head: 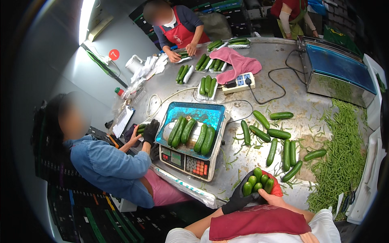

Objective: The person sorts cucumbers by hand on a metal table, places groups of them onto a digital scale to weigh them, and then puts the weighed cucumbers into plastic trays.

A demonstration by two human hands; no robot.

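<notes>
My left hand [238, 194], in a black glove, and my right hand [272, 196], partly in a red glove with bare thumb, hold a bunch of green cucumbers [257, 179] between them, ends facing up, above the metal table's near edge. Loose cucumbers [286, 155] lie just beyond my hands. To the left stands a digital scale [184, 162] with a blue pan [194, 109], where several cucumbers [182, 132] rest in two groups. A large heap of green beans [337, 158] covers the table's right side.
A co-worker in a denim shirt [112, 164] handles cucumbers left of the scale. Across the metal table [273, 60], another in a red apron [182, 33] handles a tray. Packed cucumbers [208, 86], a pink cloth [237, 62], a power strip [240, 83] with cables and a metal-sided machine [340, 68] occupy the far side.
</notes>
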